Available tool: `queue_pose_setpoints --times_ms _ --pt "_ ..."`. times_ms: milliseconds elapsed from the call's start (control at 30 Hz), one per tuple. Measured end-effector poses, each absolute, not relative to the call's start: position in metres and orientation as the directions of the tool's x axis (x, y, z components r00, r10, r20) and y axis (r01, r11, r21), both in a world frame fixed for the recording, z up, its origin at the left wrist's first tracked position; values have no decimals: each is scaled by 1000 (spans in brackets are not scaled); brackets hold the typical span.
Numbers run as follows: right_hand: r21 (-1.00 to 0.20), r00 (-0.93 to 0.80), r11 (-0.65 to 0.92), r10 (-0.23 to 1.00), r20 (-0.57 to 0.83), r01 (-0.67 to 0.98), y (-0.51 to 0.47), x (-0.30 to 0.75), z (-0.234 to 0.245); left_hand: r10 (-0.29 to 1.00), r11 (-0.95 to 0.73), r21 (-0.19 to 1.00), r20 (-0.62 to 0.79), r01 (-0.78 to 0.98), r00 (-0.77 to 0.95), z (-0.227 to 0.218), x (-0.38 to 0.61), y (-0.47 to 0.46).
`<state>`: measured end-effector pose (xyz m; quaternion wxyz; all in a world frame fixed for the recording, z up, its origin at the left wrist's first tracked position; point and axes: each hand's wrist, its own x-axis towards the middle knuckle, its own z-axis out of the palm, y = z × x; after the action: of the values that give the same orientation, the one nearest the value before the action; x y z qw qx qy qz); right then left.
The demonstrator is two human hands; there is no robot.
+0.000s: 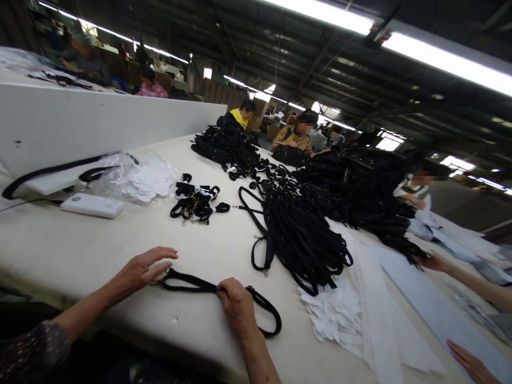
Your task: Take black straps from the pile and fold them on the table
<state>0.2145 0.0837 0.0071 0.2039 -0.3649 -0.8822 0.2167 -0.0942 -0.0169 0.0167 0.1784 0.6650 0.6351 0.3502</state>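
Note:
A black strap [192,284] lies folded in loops near the table's front edge. My right hand [237,303] is closed around its middle, and one loop bends out to the right of the fist. At the strap's left end is a small metal fitting, with my left hand [144,269] just beside it. The left fingers are stretched out and apart; whether the fingertips touch the fitting is unclear. Beyond my hands sits a small pile of bundled black straps [196,200] with metal clips and white wraps. Further right lies a large heap of loose black straps [300,229].
White cut pieces [336,309] lie right of my right hand, beside long white sheets [376,314]. A white power bank [93,205] and a plastic bag of white pieces [148,178] are at left. Black bags [352,181] are piled behind. A co-worker's hands [436,263] reach in from the right.

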Motion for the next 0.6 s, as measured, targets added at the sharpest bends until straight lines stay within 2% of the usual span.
queue_pose_setpoints --times_ms 100,400,600 --pt "-535 -646 639 734 211 552 84 215 6 970 -112 659 234 744 -61 16 -103 -23" --pt "-538 -641 641 734 223 547 83 214 7 973 -223 468 162 855 164 7 -47 -21" --pt "-454 -643 647 742 191 612 77 213 8 975 -218 477 151 851 165 6 8 13"
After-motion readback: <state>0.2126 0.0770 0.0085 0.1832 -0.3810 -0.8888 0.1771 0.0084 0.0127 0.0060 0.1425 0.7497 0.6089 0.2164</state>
